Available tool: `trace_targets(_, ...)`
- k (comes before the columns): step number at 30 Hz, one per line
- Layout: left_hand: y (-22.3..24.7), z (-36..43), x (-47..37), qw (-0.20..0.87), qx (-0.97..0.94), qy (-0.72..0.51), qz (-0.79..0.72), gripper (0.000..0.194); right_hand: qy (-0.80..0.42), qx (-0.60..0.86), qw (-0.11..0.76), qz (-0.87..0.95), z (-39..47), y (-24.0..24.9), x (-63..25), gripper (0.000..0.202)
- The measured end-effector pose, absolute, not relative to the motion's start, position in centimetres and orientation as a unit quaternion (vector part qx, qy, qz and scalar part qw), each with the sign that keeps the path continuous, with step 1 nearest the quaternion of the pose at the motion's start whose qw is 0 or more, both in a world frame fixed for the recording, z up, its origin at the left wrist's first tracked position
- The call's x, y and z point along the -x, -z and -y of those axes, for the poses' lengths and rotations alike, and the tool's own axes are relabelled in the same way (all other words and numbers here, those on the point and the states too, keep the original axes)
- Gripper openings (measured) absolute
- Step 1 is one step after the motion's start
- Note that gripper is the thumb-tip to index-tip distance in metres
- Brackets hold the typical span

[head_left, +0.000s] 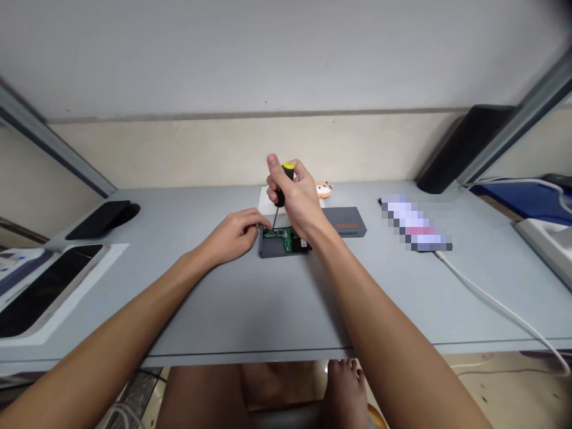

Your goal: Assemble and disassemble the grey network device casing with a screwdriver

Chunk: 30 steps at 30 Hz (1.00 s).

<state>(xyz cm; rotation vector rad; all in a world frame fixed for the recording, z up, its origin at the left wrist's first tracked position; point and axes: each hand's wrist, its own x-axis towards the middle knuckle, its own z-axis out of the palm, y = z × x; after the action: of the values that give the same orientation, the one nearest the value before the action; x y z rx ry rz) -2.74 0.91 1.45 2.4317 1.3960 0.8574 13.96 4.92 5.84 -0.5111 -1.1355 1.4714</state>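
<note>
A screwdriver (280, 197) with a black and yellow handle is gripped in my right hand (300, 196), its shaft slanting down to the left. Its tip meets the upper left part of a green circuit board (287, 238), which lies in an opened dark grey casing (271, 248). At the casing's upper left corner, my left hand (239, 234) has its bent fingers closed on the edge, close to the screwdriver tip. My right wrist hides the casing's right end. Behind that wrist lies a dark grey cover (346, 221) with an orange-brown label and small vents.
A white sheet (267, 201) and an orange and white item (324, 190) lie behind the casing. To the right is a phone (415, 223) on a white cable (496, 301). A black cylinder (465, 149) stands at back right. A dark tablet-like device (51, 289) lies left.
</note>
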Motion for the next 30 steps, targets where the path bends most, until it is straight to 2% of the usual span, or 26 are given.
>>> trace_targets(9, -1.6, -0.9, 2.6, 0.112, -0.822, -0.293, -0.475, 0.038, -0.658, 0.182, 0.539, 0.494, -5.2, -6.1, -14.6, 0.050)
trace_targets(16, -1.7, -0.9, 2.6, 0.108, -0.822, -0.287, -0.479, 0.038, -0.663, 0.194, 0.555, 0.463, -4.2, -6.7, -14.4, 0.022)
trace_targets(20, -1.6, -0.9, 2.6, 0.109, -0.822, -0.289, -0.478, 0.039, -0.650, 0.206, 0.574, 0.453, -4.6, -6.3, -14.1, 0.038)
trace_targets(23, -1.5, -0.9, 2.7, 0.116, -0.822, -0.291, -0.475, 0.039, -0.636, 0.221, 0.574, 0.466, -5.1, -6.0, -14.1, 0.043)
trace_targets(27, -1.4, -0.9, 2.8, 0.118, -0.820, -0.294, -0.477, 0.037, -0.670, 0.165, 0.561, 0.457, -5.3, -6.0, -14.6, 0.040)
trace_targets(30, -1.4, -0.9, 2.7, 0.123, -0.820, -0.293, -0.477, 0.037, -0.675, 0.172, 0.562, 0.445, -5.1, -6.3, -14.8, 0.025)
